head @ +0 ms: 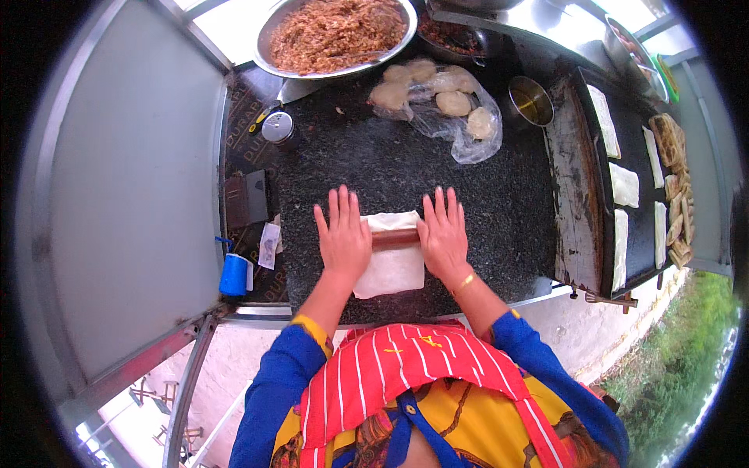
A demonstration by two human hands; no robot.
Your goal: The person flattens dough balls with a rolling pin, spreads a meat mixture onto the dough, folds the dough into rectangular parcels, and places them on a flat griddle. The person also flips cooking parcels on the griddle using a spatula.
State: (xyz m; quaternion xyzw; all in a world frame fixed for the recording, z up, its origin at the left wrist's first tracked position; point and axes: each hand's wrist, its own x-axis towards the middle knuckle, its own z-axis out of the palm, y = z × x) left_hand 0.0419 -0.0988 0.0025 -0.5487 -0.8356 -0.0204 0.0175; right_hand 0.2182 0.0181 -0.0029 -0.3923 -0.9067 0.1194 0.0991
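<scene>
On the dark speckled stone worktop (pixel 363 158) lies a thin rectangular sheet of dough (pixel 390 272). A brown wooden rolling pin (pixel 395 237) rests across the sheet near its far edge. My left hand (pixel 344 237) lies flat over the pin's left end, fingers stretched away from me. At the right end, my right hand (pixel 445 234) lies in the same way, palm down, with a yellow bracelet at the wrist. Neither hand has its fingers curled round the pin; the palms hide its ends.
Flattened dough rounds (pixel 453 103) sit in and beside clear plastic, near a large metal bowl of reddish filling (pixel 339 35). A shaker (pixel 278 127) and blue cup (pixel 233 275) stand left. At right are an oil bowl (pixel 531 101) and a griddle (pixel 638 234) with several dough pieces.
</scene>
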